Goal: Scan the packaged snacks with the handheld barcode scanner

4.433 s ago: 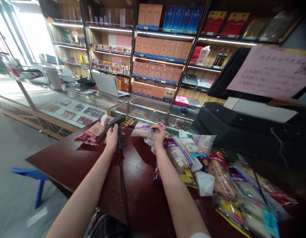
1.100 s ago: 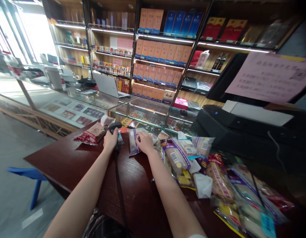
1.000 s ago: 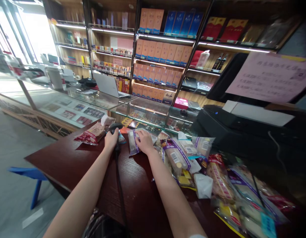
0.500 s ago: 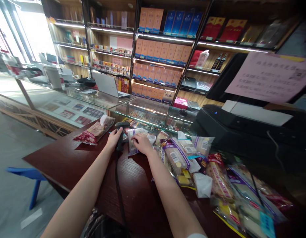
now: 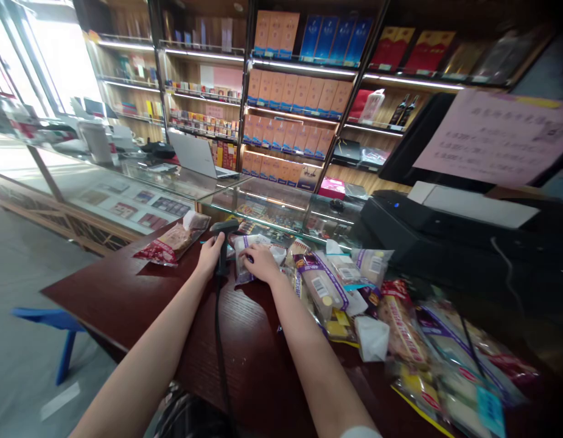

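Note:
My left hand (image 5: pixel 209 255) is wrapped round the handle of a black barcode scanner (image 5: pixel 223 227), whose head points over the table to the right. A cable runs from its handle down toward me. Just right of it, my right hand (image 5: pixel 260 260) grips a clear and purple packet of bread (image 5: pixel 243 274) lying on the dark table, its fingers bent over the top. The hand covers part of that packet. Off to the left lies a red and clear bread packet (image 5: pixel 169 243) with a white paper on its end.
Several bread packets (image 5: pixel 324 283) are heaped on the right of the table (image 5: pixel 103 283), with a crumpled white tissue (image 5: pixel 372 337) among them. Behind stand a glass display counter (image 5: pixel 276 204), a laptop (image 5: pixel 194 155) and a black printer (image 5: pixel 400 237). A blue stool (image 5: pixel 64 328) is at left.
Both hands stay nearly in place, the left on the scanner and the right on the bread packet. The view has shifted very slightly.

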A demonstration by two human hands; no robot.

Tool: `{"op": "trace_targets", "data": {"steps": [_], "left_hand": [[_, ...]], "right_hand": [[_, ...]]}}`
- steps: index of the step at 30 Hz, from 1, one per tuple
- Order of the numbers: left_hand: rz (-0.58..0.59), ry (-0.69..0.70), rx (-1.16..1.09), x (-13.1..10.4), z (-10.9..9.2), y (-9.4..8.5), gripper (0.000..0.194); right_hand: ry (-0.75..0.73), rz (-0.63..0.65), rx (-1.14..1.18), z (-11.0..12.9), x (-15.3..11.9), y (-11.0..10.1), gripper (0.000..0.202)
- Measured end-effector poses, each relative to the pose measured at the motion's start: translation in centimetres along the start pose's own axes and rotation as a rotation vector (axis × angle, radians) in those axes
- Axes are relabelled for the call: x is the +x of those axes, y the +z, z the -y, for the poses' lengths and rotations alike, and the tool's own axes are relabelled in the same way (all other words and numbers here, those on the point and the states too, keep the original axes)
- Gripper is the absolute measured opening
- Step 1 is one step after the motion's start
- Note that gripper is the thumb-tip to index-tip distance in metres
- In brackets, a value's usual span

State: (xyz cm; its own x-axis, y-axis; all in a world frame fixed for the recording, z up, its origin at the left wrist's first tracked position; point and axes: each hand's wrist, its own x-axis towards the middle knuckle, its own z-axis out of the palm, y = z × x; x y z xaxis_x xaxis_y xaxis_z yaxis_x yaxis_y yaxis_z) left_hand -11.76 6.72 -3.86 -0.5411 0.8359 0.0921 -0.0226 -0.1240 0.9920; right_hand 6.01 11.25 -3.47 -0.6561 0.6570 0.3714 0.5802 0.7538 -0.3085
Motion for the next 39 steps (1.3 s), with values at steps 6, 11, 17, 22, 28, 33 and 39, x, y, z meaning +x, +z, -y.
{"op": "trace_targets", "data": {"steps": [6,11,17,22,28,33,39], "left_hand": [[0.115,0.052,-0.014,-0.5,0.0,0.5,0.074],[0.145,0.017,-0.059,-0.8,0.0,0.7,0.072],[0.050,0.036,-0.066,-0.7,-0.2,0.5,0.072],[-0.076,0.024,-0.129,0.0,-0.1,0.0,0.072],[-0.192,-0.029,-0.375,0.3,-1.5,-1.0,0.052],[0.051,-0.167,-0.509,-0.5,-2.4,-0.7,0.051],[0.263,-0.238,-0.443,-1.9,-2.5,0.3,0.046]], "right_hand": [[0.019,0.011,-0.006,0.2,0.0,-0.4,0.022],[0.035,0.002,0.010,0.0,-0.1,-0.5,0.021],[0.031,0.003,0.012,-0.2,-0.1,-0.4,0.021],[0.040,-0.001,0.033,-0.2,-0.1,-0.4,0.021],[0.065,-0.054,0.181,-0.3,-0.1,-0.4,0.029],[0.143,-0.158,0.552,-0.9,0.0,0.1,0.064],[0.186,-0.197,0.750,-1.5,0.4,0.4,0.047]]}}
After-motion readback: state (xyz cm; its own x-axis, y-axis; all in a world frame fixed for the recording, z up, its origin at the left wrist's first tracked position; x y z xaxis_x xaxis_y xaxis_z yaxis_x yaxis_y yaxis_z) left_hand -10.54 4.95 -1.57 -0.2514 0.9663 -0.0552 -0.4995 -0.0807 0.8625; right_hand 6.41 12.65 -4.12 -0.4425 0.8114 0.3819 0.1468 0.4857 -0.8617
